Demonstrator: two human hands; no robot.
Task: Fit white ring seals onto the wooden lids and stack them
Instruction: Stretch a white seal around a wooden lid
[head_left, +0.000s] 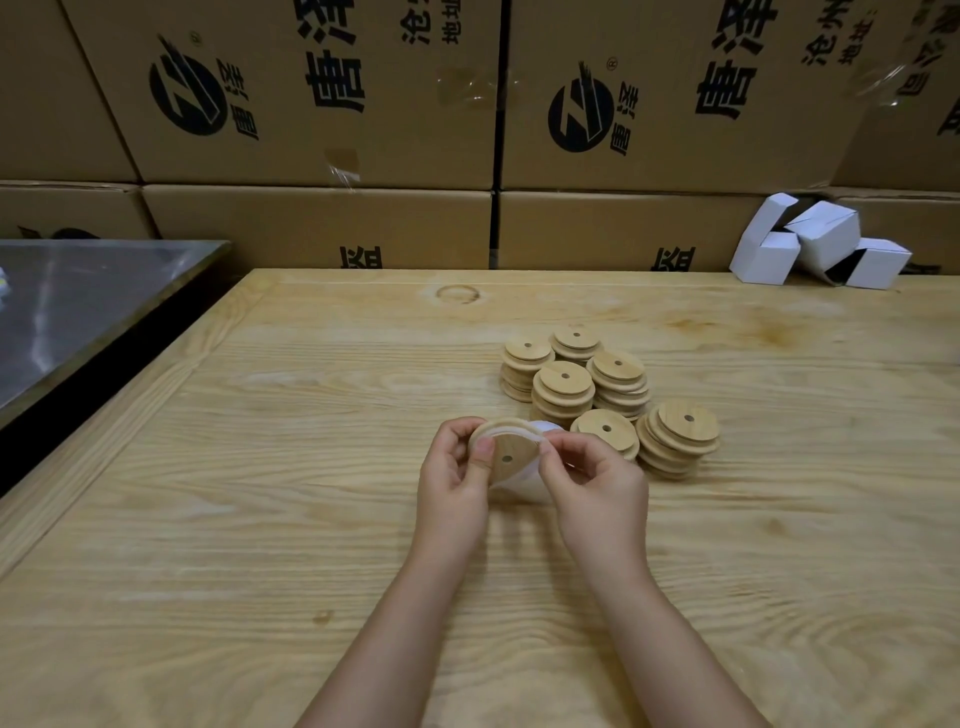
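Head view. Item: one round wooden lid (511, 448), pale grain with a small centre hole. I logged it held tilted over the table (260, 519), just in front of six stacks of like lids (565, 387). Left hand (454, 483) gripped its rim, thumb on the face. Right hand (597, 483) pinched the white ring seal (522, 488), partly stretched round the lid's edge. Writing: cartons (322, 130) behind carried large black "唐泽" and a round black logo.

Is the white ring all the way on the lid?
Only partly on. The white ring hugs the top edge of the lid but hangs loose below it. The right hand pinches it; the left hand holds the lid.
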